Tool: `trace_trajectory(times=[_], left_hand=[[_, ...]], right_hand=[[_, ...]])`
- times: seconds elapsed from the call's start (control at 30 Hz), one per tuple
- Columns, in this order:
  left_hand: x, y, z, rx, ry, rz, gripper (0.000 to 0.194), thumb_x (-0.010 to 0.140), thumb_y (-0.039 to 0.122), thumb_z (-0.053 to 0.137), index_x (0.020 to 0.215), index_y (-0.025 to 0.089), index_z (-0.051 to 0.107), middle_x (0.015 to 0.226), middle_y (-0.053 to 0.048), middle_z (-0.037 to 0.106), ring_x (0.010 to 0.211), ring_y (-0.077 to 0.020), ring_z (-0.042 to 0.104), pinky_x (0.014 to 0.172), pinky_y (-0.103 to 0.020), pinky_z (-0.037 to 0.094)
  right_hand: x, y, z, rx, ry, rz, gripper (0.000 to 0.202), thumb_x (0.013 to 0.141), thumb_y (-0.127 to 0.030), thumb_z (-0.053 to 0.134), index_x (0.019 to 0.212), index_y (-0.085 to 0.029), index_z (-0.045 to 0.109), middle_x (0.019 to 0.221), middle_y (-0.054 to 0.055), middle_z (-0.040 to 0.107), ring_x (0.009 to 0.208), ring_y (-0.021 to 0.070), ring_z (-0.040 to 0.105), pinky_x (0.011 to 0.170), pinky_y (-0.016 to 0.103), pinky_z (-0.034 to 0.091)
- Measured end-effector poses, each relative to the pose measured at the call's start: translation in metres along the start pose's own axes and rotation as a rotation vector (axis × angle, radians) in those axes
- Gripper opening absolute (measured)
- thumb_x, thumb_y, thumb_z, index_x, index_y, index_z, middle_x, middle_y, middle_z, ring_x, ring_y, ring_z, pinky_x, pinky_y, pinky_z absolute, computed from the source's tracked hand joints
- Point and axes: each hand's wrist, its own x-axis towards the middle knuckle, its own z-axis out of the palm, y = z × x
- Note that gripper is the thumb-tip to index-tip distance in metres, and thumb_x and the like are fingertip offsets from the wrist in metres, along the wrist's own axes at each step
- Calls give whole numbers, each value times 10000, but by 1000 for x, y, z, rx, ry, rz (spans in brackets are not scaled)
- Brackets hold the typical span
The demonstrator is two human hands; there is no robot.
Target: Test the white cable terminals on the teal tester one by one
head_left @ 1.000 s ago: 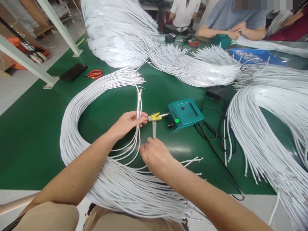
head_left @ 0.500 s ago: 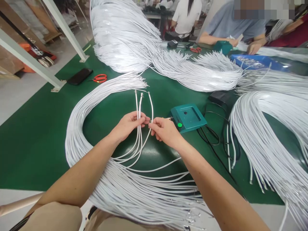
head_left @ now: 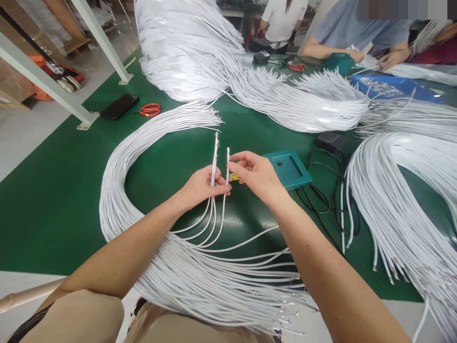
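Note:
My left hand (head_left: pixel 205 186) is closed around several white cables (head_left: pixel 213 171), their ends pointing up. Between its thumb and fingertips a single white cable (head_left: pixel 227 172) stands a little apart from the others. My right hand (head_left: pixel 257 172) has its thumb and index finger at the upper part of that single cable, just below its metal-tipped end. Under the right fingers a small yellow piece (head_left: pixel 234 176) shows, partly hidden. Behind that hand lies a teal device (head_left: pixel 291 166) with a recessed top, its near left side covered by the hand.
A large curved bundle of white cables (head_left: pixel 116 190) loops round my left arm on the green table (head_left: pixel 46 205). More cable bundles lie at the back (head_left: pixel 185 52) and right (head_left: pixel 378 190). Red scissors (head_left: pixel 150 110), a phone (head_left: pixel 120 106), a black adapter (head_left: pixel 330 141) and a blue tray (head_left: pixel 396 85) are about.
My right hand has moved up along the single cable towards its end. My left thumb and fingers now hold that cable lower down, and the bunched cable ends have drawn together.

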Motion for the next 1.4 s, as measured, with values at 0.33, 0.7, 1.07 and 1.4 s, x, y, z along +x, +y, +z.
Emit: trace_trajectory(times=[0.33, 0.7, 1.07, 1.4], left_hand=[[-2, 4, 4, -224, 77, 48, 351, 689, 265, 766, 790, 174, 443, 857, -2, 656, 793, -120, 657, 578, -187, 421], [-1, 4, 4, -83, 161, 135, 323, 715, 303, 741, 779, 176, 451, 751, 29, 618, 543, -49, 510, 488, -194, 357], [2, 0, 4, -72, 161, 168, 352, 711, 297, 731, 769, 191, 401, 710, 39, 612, 583, -83, 592, 461, -186, 351], [-2, 6, 5, 41, 100, 167, 298, 786, 239, 647, 791, 203, 351, 740, 18, 659, 638, -111, 648, 471, -185, 366]], right_hand=[[-4, -4, 15, 298, -15, 7, 219, 640, -346, 723, 636, -164, 602, 616, -20, 596, 570, 99, 513, 568, 252, 432], [-2, -3, 20, 267, 48, 18, 213, 650, -352, 721, 699, -156, 655, 644, -8, 621, 581, 107, 516, 589, 262, 425], [-4, 3, 25, 699, -113, 226, 198, 625, -313, 721, 619, -139, 627, 504, -62, 432, 490, 63, 394, 493, 237, 287], [-2, -9, 14, 437, -172, 56, 128, 684, -275, 681, 723, -154, 666, 615, -23, 606, 537, 93, 518, 589, 268, 438]])
